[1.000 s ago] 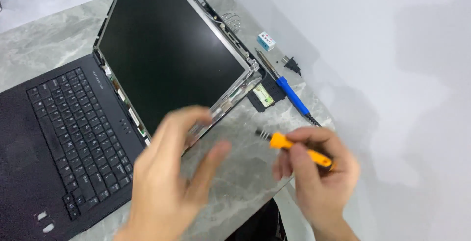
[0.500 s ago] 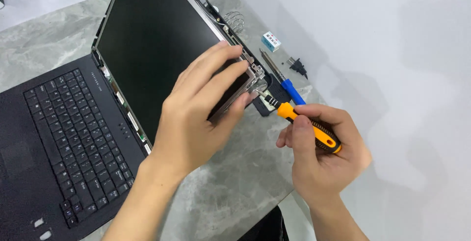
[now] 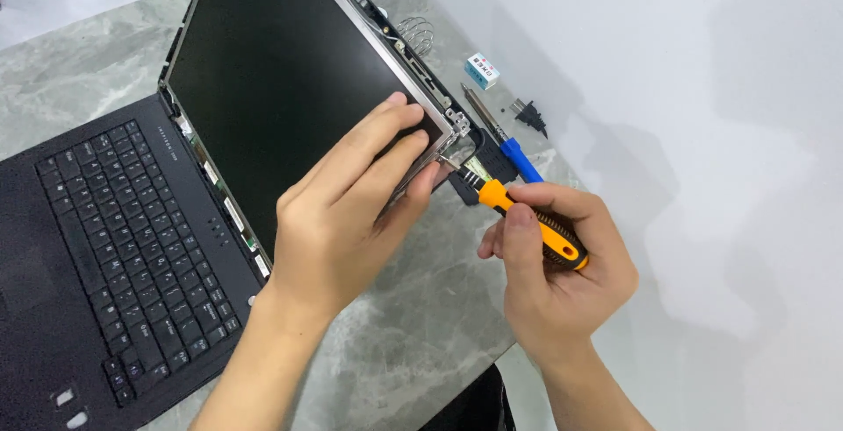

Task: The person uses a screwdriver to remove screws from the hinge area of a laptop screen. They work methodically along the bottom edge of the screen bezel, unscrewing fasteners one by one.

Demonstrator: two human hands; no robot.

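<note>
Fingers of the left hand (image 3: 338, 220) lie flat, pressed together on the corner of the bare black laptop screen panel (image 3: 281, 89), pinning it. The right hand (image 3: 562, 264) is closed round the orange-and-black-handled screwdriver (image 3: 527, 220), its tip at the metal corner bracket (image 3: 457, 124). Grey marble tabletop (image 3: 421, 326) ends just right, with a blue-handled screwdriver (image 3: 502, 137) lying close by.

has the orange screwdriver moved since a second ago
Yes. The orange screwdriver in the right hand has moved up toward the screen's corner bracket, nearer the blue screwdriver.
</note>
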